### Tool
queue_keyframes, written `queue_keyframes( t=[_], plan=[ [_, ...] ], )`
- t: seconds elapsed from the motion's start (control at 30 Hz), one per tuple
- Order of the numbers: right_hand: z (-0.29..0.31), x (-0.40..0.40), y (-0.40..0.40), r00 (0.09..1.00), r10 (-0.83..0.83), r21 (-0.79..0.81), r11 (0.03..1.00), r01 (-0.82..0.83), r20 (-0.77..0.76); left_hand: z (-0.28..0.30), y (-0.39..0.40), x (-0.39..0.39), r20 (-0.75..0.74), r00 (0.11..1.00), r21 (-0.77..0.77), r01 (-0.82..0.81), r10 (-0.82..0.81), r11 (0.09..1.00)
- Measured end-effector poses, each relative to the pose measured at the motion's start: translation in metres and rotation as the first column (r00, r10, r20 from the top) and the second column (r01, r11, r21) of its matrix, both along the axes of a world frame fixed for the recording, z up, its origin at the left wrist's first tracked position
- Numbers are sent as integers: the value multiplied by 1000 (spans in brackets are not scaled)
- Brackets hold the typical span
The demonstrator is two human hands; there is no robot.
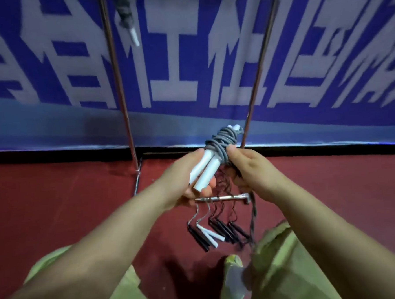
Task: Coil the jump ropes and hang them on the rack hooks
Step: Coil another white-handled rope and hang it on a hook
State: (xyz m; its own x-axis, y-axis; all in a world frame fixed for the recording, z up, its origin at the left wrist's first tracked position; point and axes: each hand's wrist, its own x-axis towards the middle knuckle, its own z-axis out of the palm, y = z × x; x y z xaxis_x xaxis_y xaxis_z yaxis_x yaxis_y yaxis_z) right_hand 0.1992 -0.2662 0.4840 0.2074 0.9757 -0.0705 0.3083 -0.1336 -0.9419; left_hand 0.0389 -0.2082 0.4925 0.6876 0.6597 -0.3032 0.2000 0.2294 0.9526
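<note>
White-handled coiled jump rope (215, 157) slants, handles toward lower left.

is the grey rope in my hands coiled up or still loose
Coiled. The grey rope is wrapped in tight loops around the top of its two white handles, held by the left hand and right hand.

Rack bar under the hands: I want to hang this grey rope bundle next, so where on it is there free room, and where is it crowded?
The short rack bar is crowded along its visible length: hung ropes with black handles and white handles dangle from it. Its left end is hidden behind the left hand. Barer room shows on the red floor left of the rack's left pole.
</note>
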Motion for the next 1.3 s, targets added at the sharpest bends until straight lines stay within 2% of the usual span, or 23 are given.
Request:
queue_keyframes(
  t=[0.07, 0.13, 0.23, 0.33, 0.4, 0.5, 0.57, 0.7, 0.77, 0.83, 0.9, 1.0, 1.07, 1.13, 1.23, 1.3],
  plan=[
    [24, -3, -11, 996, -46, -3, 999, 46, 73, 22, -13, 1, 35, 999, 73, -32, 30, 997],
    [52, -8, -23, 971, -114, 16, 993, 113, 209, 40, -27, 0, 57, 998, 103, -24, 18, 994],
    [94, -17, -48, 918, -219, 133, 974, 185, 331, 66, -48, -3, 134, 991, 98, 0, -14, 995],
    [125, -24, -74, 911, -274, 231, 951, 207, 308, 93, -72, -9, 170, 985, 191, -27, -6, 981],
    [139, -30, -93, 937, -254, 266, 945, 188, 239, 109, -84, -15, 163, 986, 272, -75, 31, 959],
    [154, -38, -118, 993, -110, 239, 966, 100, 30, 129, -98, -27, 54, 991, 497, -130, 118, 858],
    [167, -44, -132, 996, -37, 182, 982, 51, -83, 143, -111, -38, -9, 985, 648, -125, 171, 751],
    [198, -66, -158, 999, -25, 157, 987, 31, -38, 166, -148, -57, -81, 958, 847, -79, 274, 525],
    [210, -74, -165, 998, -56, 224, 973, 57, -12, 177, -158, -60, -63, 957, 874, -84, 284, 478],
    [221, -78, -165, 996, -93, 312, 946, 84, 14, 187, -159, -62, -27, 972, 866, -93, 232, 491],
    [231, -82, -165, 994, -109, 393, 914, 101, -1, 196, -157, -65, 2, 990, 824, -80, 138, 560],
    [241, -86, -169, 996, -16, 466, 883, 55, -87, 206, -163, -75, 179, 982, 612, -59, -66, 789],
    [246, -83, -173, 981, 141, 526, 849, -51, -134, 210, -162, -80, 339, 898, 428, 118, -280, 896],
    [250, -80, -174, 939, 310, 602, 782, -161, -150, 210, -156, -78, 457, 739, 322, 381, -494, 867],
    [257, -77, -174, 917, 382, 655, 723, -218, -117, 207, -158, -66, 586, 488, 244, 655, -647, 715],
    [263, -72, -174, 937, 341, 646, 732, -215, -75, 211, -166, -58, 604, 465, 213, 689, -647, 693]
  ],
)
